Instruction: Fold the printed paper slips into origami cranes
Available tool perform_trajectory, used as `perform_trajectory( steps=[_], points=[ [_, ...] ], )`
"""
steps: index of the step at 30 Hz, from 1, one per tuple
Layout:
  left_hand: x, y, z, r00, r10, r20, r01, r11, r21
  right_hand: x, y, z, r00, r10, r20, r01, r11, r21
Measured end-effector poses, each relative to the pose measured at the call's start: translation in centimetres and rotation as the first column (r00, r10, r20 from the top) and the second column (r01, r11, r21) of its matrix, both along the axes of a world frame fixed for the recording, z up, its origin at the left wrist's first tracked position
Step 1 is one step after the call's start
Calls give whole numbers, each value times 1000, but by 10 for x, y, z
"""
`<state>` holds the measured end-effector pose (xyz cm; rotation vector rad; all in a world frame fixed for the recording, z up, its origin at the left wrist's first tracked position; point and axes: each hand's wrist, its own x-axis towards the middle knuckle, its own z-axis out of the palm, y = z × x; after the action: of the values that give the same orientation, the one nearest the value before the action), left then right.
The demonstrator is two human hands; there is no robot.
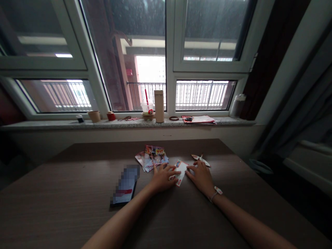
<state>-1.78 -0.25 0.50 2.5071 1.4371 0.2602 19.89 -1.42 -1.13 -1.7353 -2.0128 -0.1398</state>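
Observation:
A white sheet of paper (182, 170) with coloured print at its top and red marks lower down lies slanted on the table, its edges looking straight. My left hand (164, 178) rests over its left side, fingers spread and lying flat on it. At the paper's right edge, my right hand (201, 175) touches with thumb and index fingertips, its fingers apart and slightly bent. Just beyond the right hand is a small folded paper piece (204, 161) with pointed ends. Past the left hand sits a fanned pile of printed colourful sheets (153, 158).
A phone (126, 185), its screen blurred, lies left of my left forearm on the brown table (64, 197). Along the windowsill (124, 124) stand a beige flask (159, 106), a paper cup (93, 116), a drink cup with straw (147, 106), scissors (188, 119) and papers (201, 119).

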Motion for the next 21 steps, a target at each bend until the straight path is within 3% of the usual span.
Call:
perform_trajectory(
  steps=[9, 21],
  points=[
    [0, -1, 3, 1000, 1, -7, -1, 1000, -5, -4, 0, 0, 999, -32, -37, 30, 998, -52],
    [-1, 4, -7, 1000, 6, 14, -6, 1000, 12, -7, -8, -5, 997, 39, -73, -48, 990, -131]
  ],
)
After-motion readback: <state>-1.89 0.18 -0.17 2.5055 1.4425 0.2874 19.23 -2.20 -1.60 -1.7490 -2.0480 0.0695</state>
